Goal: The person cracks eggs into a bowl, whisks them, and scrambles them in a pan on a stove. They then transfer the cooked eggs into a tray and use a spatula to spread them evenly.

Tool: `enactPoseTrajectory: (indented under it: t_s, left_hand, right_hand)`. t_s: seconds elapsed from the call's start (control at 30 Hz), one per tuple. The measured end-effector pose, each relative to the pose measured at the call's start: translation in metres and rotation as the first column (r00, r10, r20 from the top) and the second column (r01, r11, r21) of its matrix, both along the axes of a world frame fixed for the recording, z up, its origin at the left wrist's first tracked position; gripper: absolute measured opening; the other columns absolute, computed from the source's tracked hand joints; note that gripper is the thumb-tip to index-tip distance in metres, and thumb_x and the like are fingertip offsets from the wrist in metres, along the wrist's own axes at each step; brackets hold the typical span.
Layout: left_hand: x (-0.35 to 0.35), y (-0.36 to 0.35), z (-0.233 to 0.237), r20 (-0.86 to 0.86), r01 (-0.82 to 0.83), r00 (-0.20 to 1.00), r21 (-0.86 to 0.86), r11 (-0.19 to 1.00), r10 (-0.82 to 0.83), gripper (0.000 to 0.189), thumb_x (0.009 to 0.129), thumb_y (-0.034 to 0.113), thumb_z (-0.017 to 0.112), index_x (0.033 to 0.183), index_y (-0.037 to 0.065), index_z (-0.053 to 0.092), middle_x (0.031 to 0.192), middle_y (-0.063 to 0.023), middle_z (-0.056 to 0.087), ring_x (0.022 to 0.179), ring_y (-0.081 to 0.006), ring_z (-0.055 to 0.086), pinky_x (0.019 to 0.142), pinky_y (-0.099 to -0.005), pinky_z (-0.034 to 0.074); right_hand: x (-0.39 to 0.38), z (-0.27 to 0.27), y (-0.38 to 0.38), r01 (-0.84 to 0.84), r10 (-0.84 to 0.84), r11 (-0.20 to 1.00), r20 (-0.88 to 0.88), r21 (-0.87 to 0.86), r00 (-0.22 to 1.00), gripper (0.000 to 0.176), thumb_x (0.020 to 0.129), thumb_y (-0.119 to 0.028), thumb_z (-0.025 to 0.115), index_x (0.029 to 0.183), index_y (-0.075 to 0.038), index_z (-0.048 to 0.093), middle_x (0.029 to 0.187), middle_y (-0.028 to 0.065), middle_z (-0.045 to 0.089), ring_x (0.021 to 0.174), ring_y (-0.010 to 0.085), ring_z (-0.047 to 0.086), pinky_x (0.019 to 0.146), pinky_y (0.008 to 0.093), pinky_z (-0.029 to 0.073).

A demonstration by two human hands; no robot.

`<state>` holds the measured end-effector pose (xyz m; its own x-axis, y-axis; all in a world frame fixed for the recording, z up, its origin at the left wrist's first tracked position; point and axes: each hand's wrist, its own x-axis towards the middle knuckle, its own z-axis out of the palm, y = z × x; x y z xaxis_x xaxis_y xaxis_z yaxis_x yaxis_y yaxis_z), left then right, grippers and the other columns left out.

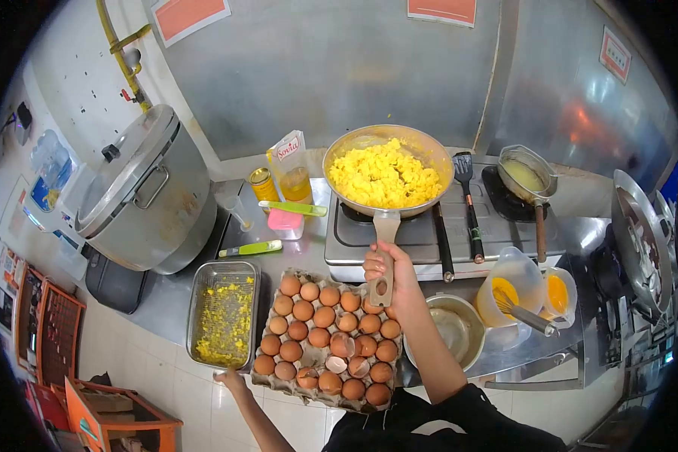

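My right hand (390, 265) is wrapped round the beige handle (385, 226) of a frying pan heaped with scrambled eggs (384, 173), on the left side of the stove. At the near edge of a rectangular metal tray (259, 316), my left hand (230, 379) grips the rim, its fingers partly hidden. Bits of yellow egg (222, 324) lie scattered on the tray's mesh bottom. Between my arms is a carton of brown eggs (320, 316), with some broken shells (337, 364) in it.
A big lidded pot (154, 196) stands left. Beside the stove (339, 248) are an oil carton (290, 162) and green-handled tools (250, 248). A black spatula (467, 203) and small pan (523, 173) lie right. Nearer are a bowl (448, 331) and beaten-egg jugs (516, 279).
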<state>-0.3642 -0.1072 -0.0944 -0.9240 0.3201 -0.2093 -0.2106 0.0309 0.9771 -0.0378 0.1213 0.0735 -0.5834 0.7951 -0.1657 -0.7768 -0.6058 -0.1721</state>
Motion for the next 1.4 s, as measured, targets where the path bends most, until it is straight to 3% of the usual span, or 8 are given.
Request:
enactPoseTrajectory:
  t_s: [0.07, 0.27, 0.4, 0.8, 0.93, 1.07, 1.23, 1.4]
  left_hand:
    - [0.036, 0.014, 0.046, -0.65, -0.518, 0.747, -0.439, 0.734, 0.139, 0.058, 0.078, 0.011, 0.047, 0.123, -0.003, 0.013, 0.121, -0.0251, 0.022, 0.113, -0.0293, 0.028, 0.095, -0.0402, 0.021]
    - [0.216, 0.131, 0.149, -0.107, 0.681, 0.731, 0.169, 0.712, -0.674, 0.043, 0.083, 0.026, 0.037, 0.117, 0.0, 0.033, 0.115, -0.0117, 0.04, 0.107, -0.02, 0.038, 0.091, -0.0312, 0.027]
    - [0.267, 0.22, 0.144, 0.26, 0.617, -0.341, 0.787, -0.007, -0.903, 0.047, 0.083, 0.043, 0.037, 0.108, 0.003, 0.042, 0.1, -0.0115, 0.053, 0.089, -0.0202, 0.053, 0.078, -0.0302, 0.042]
    - [0.268, 0.09, 0.206, -0.134, 0.815, 0.205, 0.572, 0.093, -0.97, 0.04, 0.085, 0.035, 0.039, 0.113, 0.007, 0.031, 0.093, -0.0066, 0.05, 0.062, -0.0117, 0.055, 0.049, -0.0202, 0.046]
    - [0.165, 0.064, 0.234, 0.506, 0.816, -0.411, 0.574, -0.059, -0.759, 0.053, 0.087, 0.034, 0.034, 0.128, 0.009, 0.011, 0.113, -0.0138, 0.037, 0.092, -0.0144, 0.051, 0.059, -0.0184, 0.046]
    - [0.121, -0.003, 0.198, -0.692, 0.985, 0.107, -0.024, 0.171, -0.713, 0.031, 0.088, 0.027, 0.032, 0.105, 0.001, 0.032, 0.098, -0.0181, 0.047, 0.095, -0.0295, 0.05, 0.07, -0.0301, 0.046]
    - [0.087, 0.005, 0.119, 0.253, 0.704, -0.1, 0.702, 0.111, -0.962, 0.043, 0.087, 0.02, 0.034, 0.119, -0.006, 0.023, 0.126, -0.0184, 0.026, 0.119, -0.0237, 0.025, 0.096, -0.0313, 0.022]
    - [0.03, -0.071, 0.192, -0.365, 0.962, 0.035, 0.263, -0.067, -0.93, 0.02, 0.085, 0.014, 0.037, 0.097, -0.001, 0.041, 0.104, -0.0136, 0.047, 0.097, -0.0169, 0.047, 0.078, -0.0254, 0.041]
  right_hand:
    - [0.005, 0.002, 0.0, 0.029, -0.027, 0.999, 0.05, -0.04, 0.998, 0.01, 0.079, -0.015, 0.045, 0.074, -0.008, 0.038, 0.053, -0.0032, 0.031, 0.042, 0.0046, 0.028, 0.039, 0.018, 0.026]
    - [0.049, 0.004, -0.004, -0.009, -0.013, 0.998, 0.355, 0.058, 0.935, 0.014, 0.081, -0.015, 0.046, 0.07, -0.01, 0.039, 0.05, -0.006, 0.031, 0.039, 0.0029, 0.028, 0.035, 0.018, 0.022]
    - [0.067, 0.013, -0.019, -0.121, 0.034, 0.976, 0.426, 0.179, 0.904, 0.015, 0.081, -0.015, 0.047, 0.069, -0.011, 0.04, 0.051, -0.0063, 0.033, 0.039, 0.0024, 0.03, 0.035, 0.0175, 0.024]
    - [0.022, 0.104, -0.158, -0.044, -0.106, 0.984, 0.769, 0.172, 0.631, 0.033, 0.076, -0.008, 0.049, 0.105, -0.01, 0.034, 0.049, -0.0021, 0.032, 0.032, 0.0058, 0.031, 0.026, 0.0205, 0.029]
    - [-0.05, 0.084, -0.185, 0.188, -0.142, 0.982, 0.637, -0.005, 0.757, 0.031, 0.075, -0.004, 0.043, 0.105, -0.012, 0.036, 0.045, -0.0035, 0.03, 0.029, 0.0043, 0.028, 0.023, 0.0191, 0.024]
    - [-0.099, 0.09, -0.264, 0.005, -0.018, 1.0, 0.503, 0.029, 0.864, 0.031, 0.078, -0.005, 0.042, 0.109, -0.005, 0.041, 0.046, -0.0025, 0.033, 0.031, 0.0038, 0.03, 0.027, 0.0175, 0.025]
    - [-0.109, -0.044, -0.285, 0.876, 0.015, 0.399, 0.957, -0.272, 0.291, 0.034, 0.079, -0.009, 0.042, 0.114, -0.007, 0.039, 0.048, -0.0007, 0.035, 0.032, 0.0058, 0.032, 0.029, 0.0185, 0.029]
    - [-0.207, 0.069, -0.338, 0.284, -0.382, 0.896, -0.268, -0.34, 0.884, 0.006, 0.079, -0.011, 0.041, 0.084, -0.009, 0.045, 0.051, -0.0033, 0.036, 0.036, 0.0041, 0.033, 0.033, 0.0183, 0.027]
